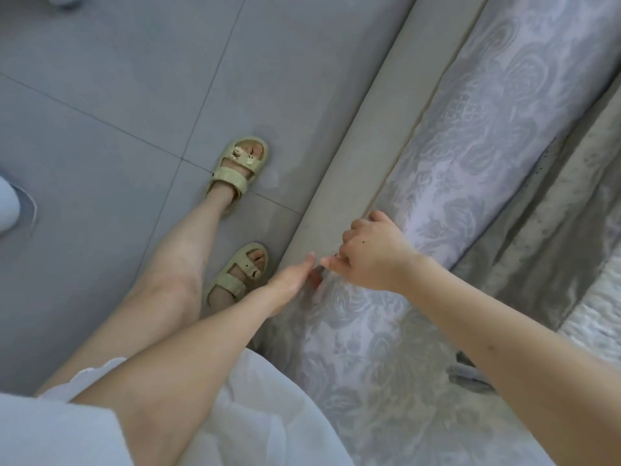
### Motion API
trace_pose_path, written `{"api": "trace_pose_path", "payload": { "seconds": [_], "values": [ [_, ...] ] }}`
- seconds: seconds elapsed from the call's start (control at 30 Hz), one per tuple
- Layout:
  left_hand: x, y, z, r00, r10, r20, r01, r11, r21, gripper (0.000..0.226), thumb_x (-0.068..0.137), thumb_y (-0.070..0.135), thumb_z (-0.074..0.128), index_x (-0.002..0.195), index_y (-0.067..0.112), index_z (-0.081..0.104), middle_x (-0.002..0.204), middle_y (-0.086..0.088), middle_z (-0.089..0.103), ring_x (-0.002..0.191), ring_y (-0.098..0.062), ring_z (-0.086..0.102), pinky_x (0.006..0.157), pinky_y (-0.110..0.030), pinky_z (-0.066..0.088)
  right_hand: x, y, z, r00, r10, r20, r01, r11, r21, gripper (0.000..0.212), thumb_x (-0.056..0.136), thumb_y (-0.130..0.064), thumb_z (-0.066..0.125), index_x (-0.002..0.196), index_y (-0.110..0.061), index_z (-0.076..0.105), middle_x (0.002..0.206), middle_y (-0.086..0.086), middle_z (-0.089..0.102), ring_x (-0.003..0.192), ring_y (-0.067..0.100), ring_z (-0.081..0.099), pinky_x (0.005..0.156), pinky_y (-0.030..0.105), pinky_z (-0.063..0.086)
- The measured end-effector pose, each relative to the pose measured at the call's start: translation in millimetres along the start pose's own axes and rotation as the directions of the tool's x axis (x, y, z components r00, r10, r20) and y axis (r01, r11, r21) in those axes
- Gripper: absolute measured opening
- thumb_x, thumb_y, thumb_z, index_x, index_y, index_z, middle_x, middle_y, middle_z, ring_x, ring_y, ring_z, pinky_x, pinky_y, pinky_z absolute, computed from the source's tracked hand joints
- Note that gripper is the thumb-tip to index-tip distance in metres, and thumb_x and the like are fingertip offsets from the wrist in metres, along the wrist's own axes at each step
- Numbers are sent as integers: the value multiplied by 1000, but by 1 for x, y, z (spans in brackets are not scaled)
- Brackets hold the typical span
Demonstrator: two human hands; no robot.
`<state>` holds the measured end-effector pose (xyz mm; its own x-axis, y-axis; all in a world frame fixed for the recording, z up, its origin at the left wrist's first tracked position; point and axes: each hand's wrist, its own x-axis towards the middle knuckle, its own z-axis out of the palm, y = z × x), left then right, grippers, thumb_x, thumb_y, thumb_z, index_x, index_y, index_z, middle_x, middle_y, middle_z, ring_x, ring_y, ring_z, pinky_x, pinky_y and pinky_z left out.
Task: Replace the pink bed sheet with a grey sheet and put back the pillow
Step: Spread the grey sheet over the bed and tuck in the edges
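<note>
Fitting step, I judge.
Left hand (291,281) flat, empty; right hand (373,251) curled on mattress (470,146); grey sheet (544,237) needs drawing down.

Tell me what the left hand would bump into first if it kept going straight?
Probably the right hand, gripping the mattress edge just ahead of the left hand; depth is unclear.

Mattress (470,156) wearing pale grey floral damask; sheet (541,243) at right showing plain grey; sandals (240,169) showing pale yellow.
</note>
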<state>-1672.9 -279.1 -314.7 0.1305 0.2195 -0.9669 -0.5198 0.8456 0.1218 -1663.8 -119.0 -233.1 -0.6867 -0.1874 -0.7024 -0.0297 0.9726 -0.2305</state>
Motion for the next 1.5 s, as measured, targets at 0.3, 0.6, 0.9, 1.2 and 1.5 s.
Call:
{"api": "trace_pose_path", "payload": {
  "seconds": [0.3, 0.6, 0.9, 1.2, 1.5],
  "values": [
    [-15, -49, 2, 988, 133, -73, -146, 964, -221, 58, 98, 51, 30, 71, 18, 68, 81, -2, 64, 78, -16, 57, 70, -26, 41, 5, -16, 17, 981, 38, 188, -22, 996, -87, 64, 97, -56, 17, 108, -19, 69, 113, -1, 60, 110, 20, 46, 96, 36, 29],
    [-40, -64, 22, 970, 222, 97, -168, 905, -392, 49, 102, 41, 24, 118, 14, 62, 109, 2, 66, 96, -4, 62, 78, -8, 48, 11, -30, 21, 872, 150, 467, -13, 959, -283, 70, 96, -59, 11, 124, -14, 58, 133, 6, 55, 124, 23, 47, 96, 33, 31],
    [-30, -35, 61, 925, 269, 270, -165, 922, -351, 46, 98, 59, 19, 136, 47, 40, 141, 17, 44, 130, -3, 39, 114, -31, 26, 23, -13, -4, 649, 299, 700, -325, 940, -100, 86, 91, -70, 5, 136, -10, 48, 139, 11, 49, 126, 27, 48, 103, 34, 35],
    [-36, -47, 28, 977, 91, 192, -19, 938, -346, 71, 96, 60, 10, 135, 16, 50, 131, 0, 55, 117, -16, 53, 96, -22, 41, 40, -18, 17, 619, 338, 709, -258, 940, -223, 88, 89, -72, 5, 141, -11, 41, 152, 8, 33, 138, 25, 34, 106, 34, 30],
    [-64, -118, 28, 989, 95, 116, -30, 883, -468, 60, 102, 45, 14, 121, 10, 59, 123, -2, 61, 104, -11, 57, 85, -17, 42, 24, -20, 10, 888, 299, 349, -355, 928, 109, 78, 92, -68, 13, 87, -13, 68, 82, 1, 66, 95, 24, 62, 80, 32, 41]
  ]
}}
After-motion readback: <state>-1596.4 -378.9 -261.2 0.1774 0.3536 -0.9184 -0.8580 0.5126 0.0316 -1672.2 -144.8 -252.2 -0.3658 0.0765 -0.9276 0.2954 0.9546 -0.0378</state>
